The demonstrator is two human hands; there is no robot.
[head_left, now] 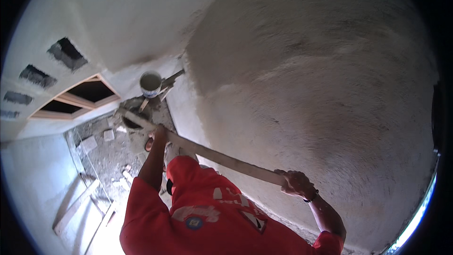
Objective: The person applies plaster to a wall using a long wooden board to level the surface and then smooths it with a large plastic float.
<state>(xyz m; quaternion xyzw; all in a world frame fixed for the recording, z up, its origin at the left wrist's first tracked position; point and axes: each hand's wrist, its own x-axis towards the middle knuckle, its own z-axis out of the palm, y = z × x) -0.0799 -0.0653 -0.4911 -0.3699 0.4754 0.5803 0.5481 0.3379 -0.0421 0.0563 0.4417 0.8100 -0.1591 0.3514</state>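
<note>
A long, narrow straightedge stretches across my front, from near the bucket at the far left to my right hand. My left hand is closed around it, partway along its length. The right hand grips its near right end, with a dark band at the wrist. Beside the straightedge rises a wall with a broad coat of rough grey plaster, darker than the smoother wall at the left. Whether the straightedge touches the plaster, I cannot tell.
In the far corner a bucket stands next to some wood pieces. A dark round basin lies below it. Rubble and blocks litter the floor. At left are a wooden-framed opening and a leaning plank.
</note>
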